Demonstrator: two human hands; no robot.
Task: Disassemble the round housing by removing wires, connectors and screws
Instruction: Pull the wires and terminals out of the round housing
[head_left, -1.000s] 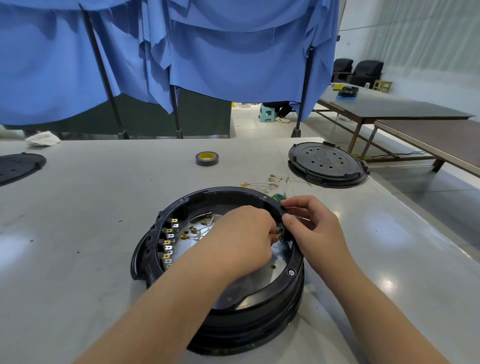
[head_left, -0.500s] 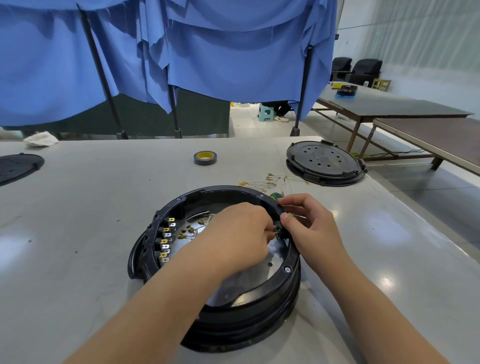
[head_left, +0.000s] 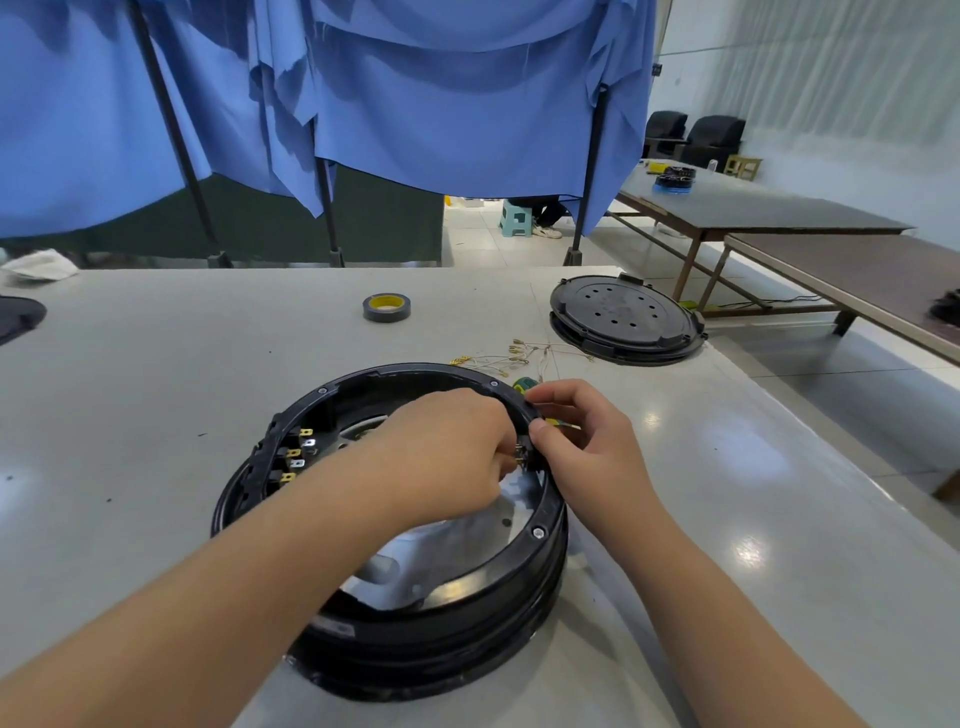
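Round black housing (head_left: 415, 597) sits open-side up on the grey table (head_left: 130, 395), directly under both hands. Left hand (head_left: 441, 457) reaches inside it, fingers curled, pinching a small brass connector (head_left: 519, 457) at the inner wall on the right side. Right hand (head_left: 587, 447) is curled over the rim just beside it, thumb and forefinger gripping the rim next to that connector; the two hands nearly touch. Row of spade terminals (head_left: 296, 457) on the inner wall to the left of the left hand. Just beyond the right hand: green-handled screwdriver (head_left: 522, 384), mostly hidden, and loose removed wires (head_left: 514, 356) on the table. Further out, black round cover (head_left: 623, 317) beyond-right, tape roll (head_left: 386, 306) straight ahead.
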